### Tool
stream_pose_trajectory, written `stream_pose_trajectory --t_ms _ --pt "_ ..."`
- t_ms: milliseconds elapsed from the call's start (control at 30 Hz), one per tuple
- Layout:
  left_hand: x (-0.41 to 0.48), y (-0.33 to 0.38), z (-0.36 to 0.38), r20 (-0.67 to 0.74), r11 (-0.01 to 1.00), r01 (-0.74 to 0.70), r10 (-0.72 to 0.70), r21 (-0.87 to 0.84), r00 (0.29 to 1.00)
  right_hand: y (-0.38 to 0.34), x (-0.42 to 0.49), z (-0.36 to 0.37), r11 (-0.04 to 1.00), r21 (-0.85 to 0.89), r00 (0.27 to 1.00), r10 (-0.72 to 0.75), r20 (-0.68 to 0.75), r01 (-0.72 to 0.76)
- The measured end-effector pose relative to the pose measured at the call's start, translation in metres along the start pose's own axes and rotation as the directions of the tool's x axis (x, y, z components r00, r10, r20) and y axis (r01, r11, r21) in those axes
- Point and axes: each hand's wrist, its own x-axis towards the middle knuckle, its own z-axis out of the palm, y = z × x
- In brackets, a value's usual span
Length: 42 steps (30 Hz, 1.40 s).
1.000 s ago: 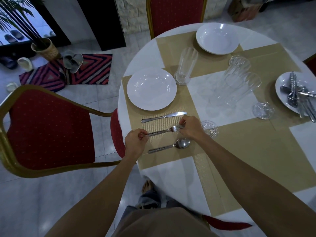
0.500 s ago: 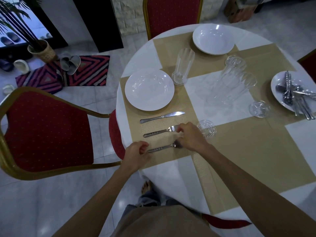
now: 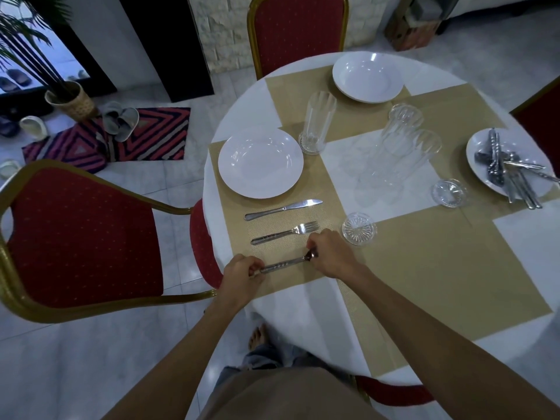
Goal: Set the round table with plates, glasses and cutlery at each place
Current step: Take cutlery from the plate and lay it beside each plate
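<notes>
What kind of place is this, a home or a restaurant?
Hard to say; probably a home dining area. Banquet-style red padded chair with gold frame suits a restaurant, but slippers on the striped doormat and the round white-clothed table suggest a house.

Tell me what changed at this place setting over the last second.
Both hands let go of the fork and dropped to the spoon: the left hand now pinches its handle end, the right hand holds its bowl end, squaring it on the placemat. The fork lies released below the knife. Plate, knife and glasses stayed put.
</notes>
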Motion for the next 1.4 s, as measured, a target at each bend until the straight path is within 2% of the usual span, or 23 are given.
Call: stream_pose_trajectory --t_ms 267,533,1400 --pt "-0.004 0.001 0.005 -0.047 1.000 -0.005 0.004 -0.027 0.999 -0.004 -0.005 0.007 0.999 -0.045 0.998 0.005 -0.069 -0.009" --pt "-0.003 0.006 0.006 -0.096 0.999 -0.001 -0.003 -0.042 0.995 -0.011 -0.006 0.012 0.998 -0.055 0.997 -0.016 -0.079 0.012" --pt "-0.002 0.007 0.002 -0.078 0.998 0.003 -0.008 -0.069 0.997 -0.017 -0.006 0.017 0.998 -0.053 0.998 -0.017 -0.059 0.014"
